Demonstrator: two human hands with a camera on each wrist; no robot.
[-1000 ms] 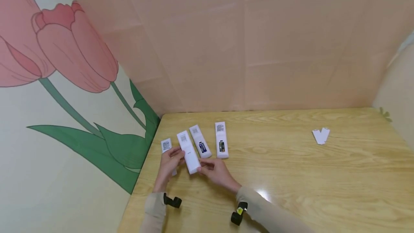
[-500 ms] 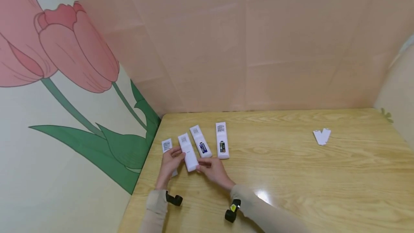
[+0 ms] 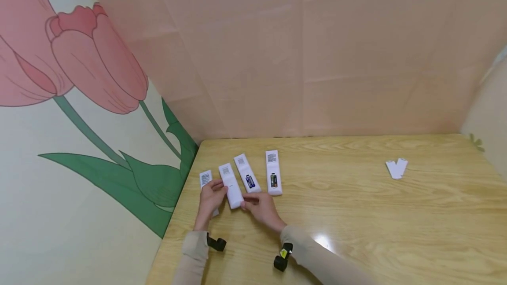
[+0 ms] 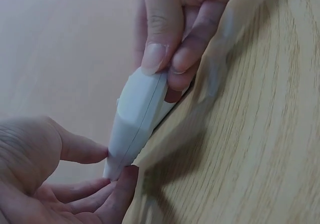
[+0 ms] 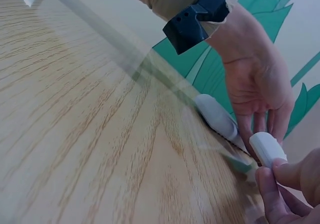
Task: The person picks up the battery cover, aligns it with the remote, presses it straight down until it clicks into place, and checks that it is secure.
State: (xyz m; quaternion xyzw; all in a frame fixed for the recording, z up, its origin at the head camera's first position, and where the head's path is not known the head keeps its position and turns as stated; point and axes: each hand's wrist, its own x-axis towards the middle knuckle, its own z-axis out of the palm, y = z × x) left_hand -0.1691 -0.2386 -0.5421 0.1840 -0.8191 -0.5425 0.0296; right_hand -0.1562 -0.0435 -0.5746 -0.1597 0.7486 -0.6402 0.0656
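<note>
A white remote control (image 3: pixel 229 179), back side up, slants between my two hands. My left hand (image 3: pixel 211 198) grips its left side, thumb on one face and fingers around the edge. The right hand (image 3: pixel 261 209) pinches its near end between thumb and fingers. In the left wrist view, the end of that remote (image 4: pixel 135 109) is tilted close over the table, with fingers of both hands on it. Another white remote (image 3: pixel 206 177) lies at the left, partly hidden by my left hand. Beside the held one lies a remote (image 3: pixel 242 166) whose uncovered compartment shows a blue battery (image 3: pixel 250 182).
Farther right lies another remote (image 3: pixel 272 162) with a dark battery (image 3: pixel 273 181) in its uncovered compartment. Two small white covers (image 3: pixel 396 169) overlap on the right part of the wooden table (image 3: pixel 348 214). A tulip-printed wall (image 3: pixel 99 179) borders the left edge.
The held remote has sunk a little toward the table, its near end moving slightly away from me. My right hand has followed it, shifting slightly. Both hands keep their hold.
</note>
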